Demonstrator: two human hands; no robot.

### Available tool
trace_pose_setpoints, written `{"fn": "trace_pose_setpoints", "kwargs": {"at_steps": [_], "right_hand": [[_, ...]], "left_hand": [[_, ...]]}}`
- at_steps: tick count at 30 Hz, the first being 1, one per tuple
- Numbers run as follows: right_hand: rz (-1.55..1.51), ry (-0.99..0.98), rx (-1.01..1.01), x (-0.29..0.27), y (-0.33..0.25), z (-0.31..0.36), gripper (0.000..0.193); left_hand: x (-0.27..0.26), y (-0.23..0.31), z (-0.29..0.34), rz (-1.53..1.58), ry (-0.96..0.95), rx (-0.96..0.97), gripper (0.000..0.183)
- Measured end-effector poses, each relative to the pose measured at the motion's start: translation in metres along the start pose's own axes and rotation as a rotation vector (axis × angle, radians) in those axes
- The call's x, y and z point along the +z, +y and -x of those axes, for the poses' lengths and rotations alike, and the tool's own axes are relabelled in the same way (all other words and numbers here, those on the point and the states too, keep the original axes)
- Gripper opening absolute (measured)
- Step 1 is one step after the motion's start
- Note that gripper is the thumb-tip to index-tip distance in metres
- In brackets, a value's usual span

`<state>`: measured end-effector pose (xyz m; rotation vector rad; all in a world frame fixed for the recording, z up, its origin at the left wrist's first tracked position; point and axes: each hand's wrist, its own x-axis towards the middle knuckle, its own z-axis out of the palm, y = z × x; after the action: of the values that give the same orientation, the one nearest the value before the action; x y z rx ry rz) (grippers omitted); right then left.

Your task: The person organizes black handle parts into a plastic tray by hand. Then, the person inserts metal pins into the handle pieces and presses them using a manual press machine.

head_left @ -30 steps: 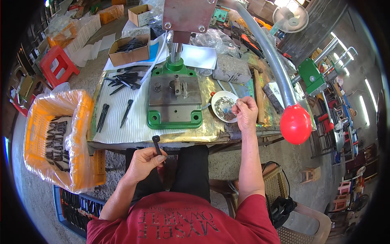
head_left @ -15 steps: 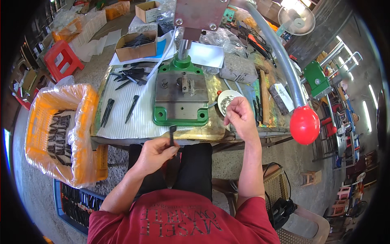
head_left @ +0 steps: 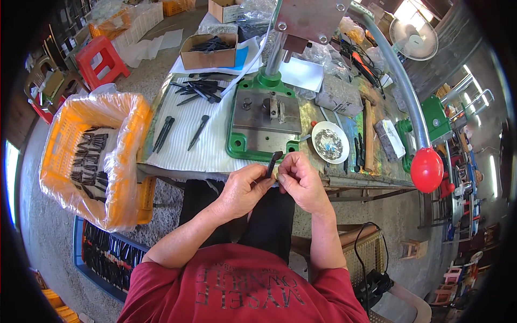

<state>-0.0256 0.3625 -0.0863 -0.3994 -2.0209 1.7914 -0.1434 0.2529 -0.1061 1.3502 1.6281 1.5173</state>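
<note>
My left hand [head_left: 242,189] is closed on a slim black part [head_left: 273,161] with a wider top end, held upright before the green-based hand press [head_left: 242,142]. My right hand [head_left: 302,182] is right beside it, thumb and fingertips pinched against the part's side. Whatever sits between those right fingertips is too small to make out. Just beyond the right hand, a white dish [head_left: 322,127] holds many small shiny metal pieces. On the press bed a small metal fixture [head_left: 274,107] is mounted.
Left of the press, several black parts [head_left: 199,89] lie on a white foam sheet [head_left: 180,137]. A plastic-lined orange crate [head_left: 141,116] stands at the left. The press lever's red knob [head_left: 427,169] hangs at right. A hammer [head_left: 369,137] and a grey block [head_left: 338,97] lie near the dish.
My right hand has come from over the dish to the black part, fingertips pinched. My left hand has brought the part to meet it. The view has shifted, moving the scene rightward.
</note>
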Motion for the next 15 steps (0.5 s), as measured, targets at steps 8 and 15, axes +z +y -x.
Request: {"fn": "trace_pose_setpoints", "kwargs": {"at_steps": [8, 15], "right_hand": [[-0.205, 0.082, -0.015, 0.019, 0.010, 0.000, 0.019], [-0.275, 0.184, -0.043, 0.029, 0.014, 0.002, 0.019]], "left_hand": [[0.004, -0.005, 0.008, 0.003, 0.084, 0.038, 0.010], [0.006, -0.009, 0.012, -0.046, 0.144, 0.025, 0.009]]}}
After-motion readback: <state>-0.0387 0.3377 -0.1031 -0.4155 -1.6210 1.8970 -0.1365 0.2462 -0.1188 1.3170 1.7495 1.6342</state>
